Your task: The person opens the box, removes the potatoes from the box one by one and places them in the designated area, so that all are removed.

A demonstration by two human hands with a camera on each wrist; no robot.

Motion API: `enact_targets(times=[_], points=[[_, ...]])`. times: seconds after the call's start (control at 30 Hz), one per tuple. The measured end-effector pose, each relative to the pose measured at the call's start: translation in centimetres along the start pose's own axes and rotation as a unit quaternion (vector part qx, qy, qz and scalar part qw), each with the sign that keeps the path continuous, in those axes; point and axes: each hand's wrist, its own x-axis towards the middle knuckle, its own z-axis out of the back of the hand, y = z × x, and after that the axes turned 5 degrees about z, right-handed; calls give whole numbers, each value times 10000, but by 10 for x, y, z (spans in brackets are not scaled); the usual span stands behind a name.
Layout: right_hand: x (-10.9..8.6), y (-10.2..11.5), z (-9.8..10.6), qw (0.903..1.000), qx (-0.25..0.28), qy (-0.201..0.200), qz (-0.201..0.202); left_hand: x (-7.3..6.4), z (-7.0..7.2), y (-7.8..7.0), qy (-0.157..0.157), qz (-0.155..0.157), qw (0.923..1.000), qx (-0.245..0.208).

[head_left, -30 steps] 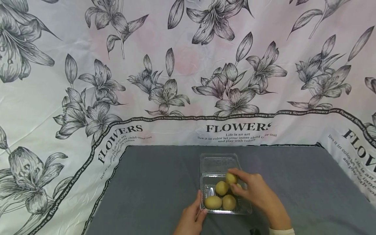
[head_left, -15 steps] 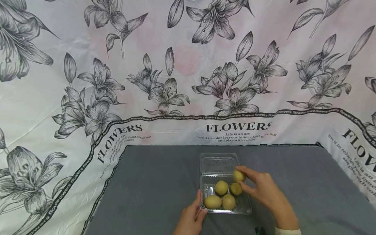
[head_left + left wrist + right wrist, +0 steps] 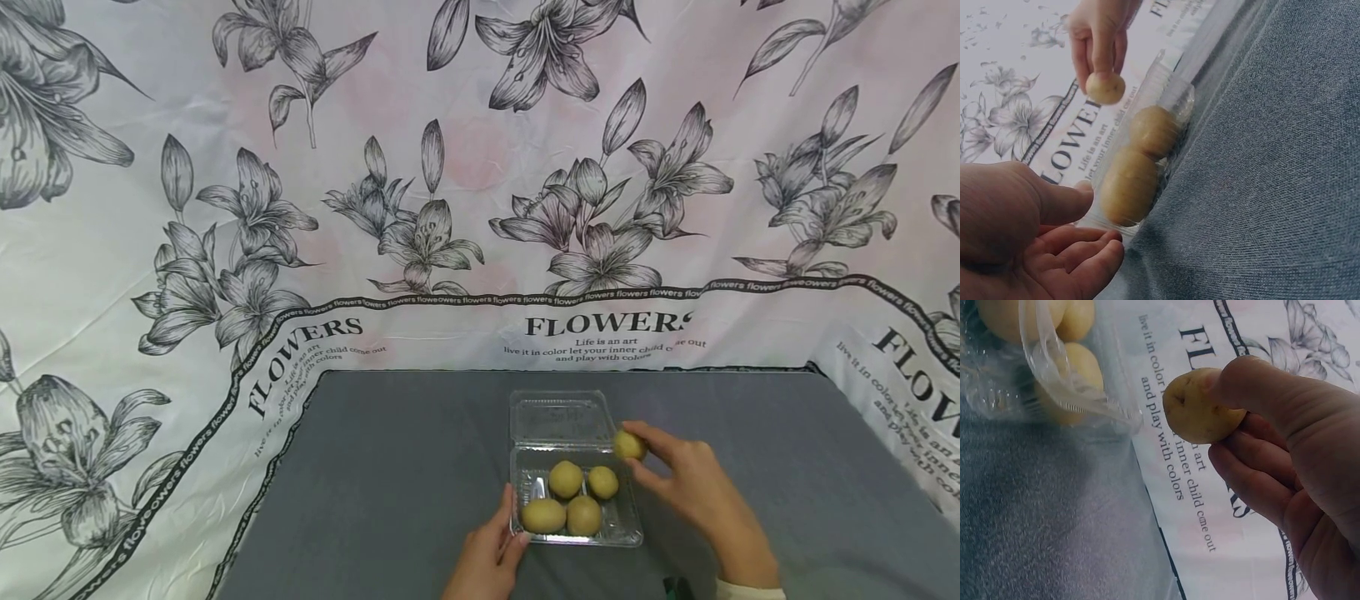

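Right hand (image 3: 1310, 440) at 3 o'clock pinched a potato (image 3: 1191, 415) between thumb and fingers, just above centre; dark pit in its skin. Clear box (image 3: 994, 397) sat at 10 o'clock, apart from the hand, three potatoes (image 3: 1086, 365) visible in it. Grey cloth (image 3: 1035, 519) filled 7 o'clock. White cloth (image 3: 1210, 575) with lettering lay behind, printed flowers (image 3: 1307, 344) at 1 o'clock.

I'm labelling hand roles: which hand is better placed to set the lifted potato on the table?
Probably the right hand: it pinches the potato, right of the open container, while the left hand is at the container's near left corner.
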Motion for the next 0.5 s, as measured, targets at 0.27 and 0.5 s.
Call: enact_targets(times=[0.27, 0.5], points=[[-5, -4, 6, 9994, 87, 111, -306, -1, 0, -3, -31, 83, 9999, 59], [-8, -7, 9, 9988, 46, 142, -459, 6, -9, 27, -235, -266, 9992, 191]])
